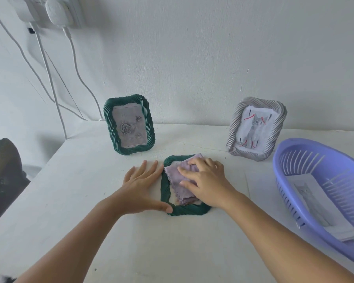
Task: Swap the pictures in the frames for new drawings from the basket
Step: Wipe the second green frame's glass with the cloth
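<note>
Both hands work at the flat green frame [166, 193], my landmark on the white tabletop [90, 221]. Left hand [140, 189]: fingers straight, braced against the frame's left edge, thumb on its near corner. Right hand [204, 182]: fingers bent, pressing a lilac cloth [172, 178], soft with a scalloped hem, onto the frame's middle. I judge this a wiping step. Behind it to the left, standing green frame [129, 124], ribbed and twisted, holding a grey rose picture. Behind to the right, silver frame [256, 128], same ribbing, with a kitten picture. Right of it, lilac slotted plastic basket [294, 160] with at least one drawing [315, 205] left inside. I cannot tell which frames are already swapped.
</note>
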Demonstrator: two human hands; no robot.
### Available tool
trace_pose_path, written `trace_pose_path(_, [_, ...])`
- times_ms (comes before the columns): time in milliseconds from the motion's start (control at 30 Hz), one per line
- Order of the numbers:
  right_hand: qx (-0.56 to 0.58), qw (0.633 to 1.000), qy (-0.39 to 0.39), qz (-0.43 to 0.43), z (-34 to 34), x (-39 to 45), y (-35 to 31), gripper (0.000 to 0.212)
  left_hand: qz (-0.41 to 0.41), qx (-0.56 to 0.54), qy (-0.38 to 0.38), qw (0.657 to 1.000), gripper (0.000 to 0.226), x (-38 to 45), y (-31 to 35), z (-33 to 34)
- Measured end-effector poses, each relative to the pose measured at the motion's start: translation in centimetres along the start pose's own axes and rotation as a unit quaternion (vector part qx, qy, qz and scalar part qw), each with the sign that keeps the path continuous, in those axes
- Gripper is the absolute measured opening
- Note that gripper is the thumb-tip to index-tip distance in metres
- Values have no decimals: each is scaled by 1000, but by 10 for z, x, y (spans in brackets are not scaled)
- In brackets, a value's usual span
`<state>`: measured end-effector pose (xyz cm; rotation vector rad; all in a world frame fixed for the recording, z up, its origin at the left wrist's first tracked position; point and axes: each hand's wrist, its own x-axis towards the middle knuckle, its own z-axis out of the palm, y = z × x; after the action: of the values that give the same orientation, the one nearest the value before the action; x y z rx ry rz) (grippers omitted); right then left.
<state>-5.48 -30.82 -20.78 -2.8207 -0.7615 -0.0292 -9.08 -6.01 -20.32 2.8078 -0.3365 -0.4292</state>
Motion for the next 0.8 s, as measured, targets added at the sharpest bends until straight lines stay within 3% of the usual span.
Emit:
trace_pose_path(167, [-20, 1000, -5, -6, -3, -7, 7, 46, -1, -6, -2, 1000, 133, 2, -2, 2])
trace_pose_path(300, [-27, 1000, -15, 5, -9, -6, 13, 46, -3, 0, -6, 1000, 136, 3, -3, 3])
trace_pose_path(800, [-63, 992, 86, 69, 7, 7, 6, 31, 1, 7, -11, 1000, 133, 5, -4, 4])
